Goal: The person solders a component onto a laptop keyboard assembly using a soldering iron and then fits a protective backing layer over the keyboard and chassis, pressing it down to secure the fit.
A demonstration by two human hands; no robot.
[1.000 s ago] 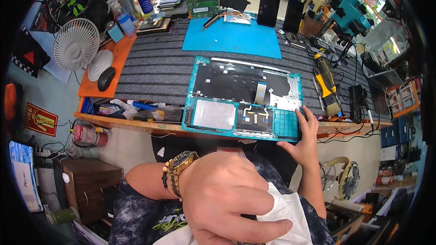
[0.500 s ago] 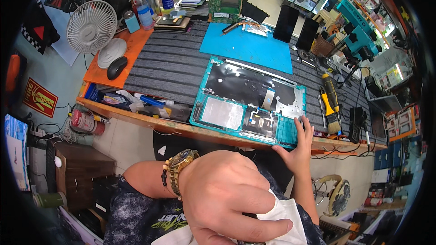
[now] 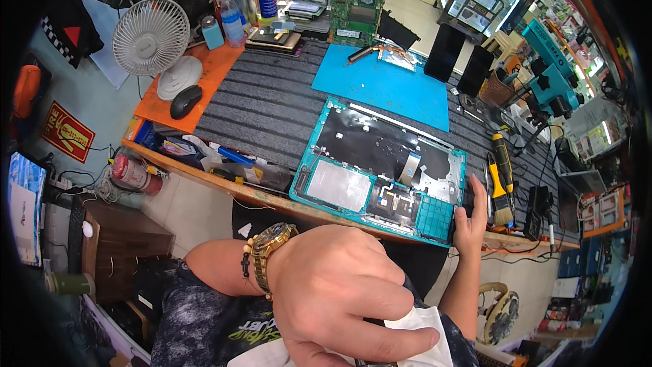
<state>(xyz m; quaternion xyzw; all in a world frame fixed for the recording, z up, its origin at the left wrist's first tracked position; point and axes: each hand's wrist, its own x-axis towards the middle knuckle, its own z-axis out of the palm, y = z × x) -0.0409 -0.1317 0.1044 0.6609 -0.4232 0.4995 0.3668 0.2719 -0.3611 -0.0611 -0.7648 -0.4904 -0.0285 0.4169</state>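
Observation:
An opened teal laptop base [image 3: 370, 214] lies at the bench's front edge, its inside facing up. It has a black plate, a silvery rectangle and a white ribbon cable [image 3: 410, 168]. My right hand [image 3: 470, 221] is at its right side, fingers stretched and thumb beside the near right corner; exact contact is unclear. Close to the camera, my left hand [image 3: 346, 292], with a gold watch [image 3: 268, 251] on its wrist, has its fingers curled. Something small, dark and metallic shows beneath them at the lower edge, mostly hidden. White cloth [image 3: 421, 336] shows behind that hand.
Beyond the laptop base lies a blue mat [image 3: 384, 85], with a green circuit board [image 3: 358, 10] behind it. A yellow-handled screwdriver [image 3: 501, 160] and a brush [image 3: 503, 209] lie right. An open drawer [image 3: 224, 160], a mouse [image 3: 186, 102] and a white fan [image 3: 151, 37] are left.
My right hand has slid off the laptop base's near right corner toward its right side. The whole view has shifted slightly. My left hand stays in place.

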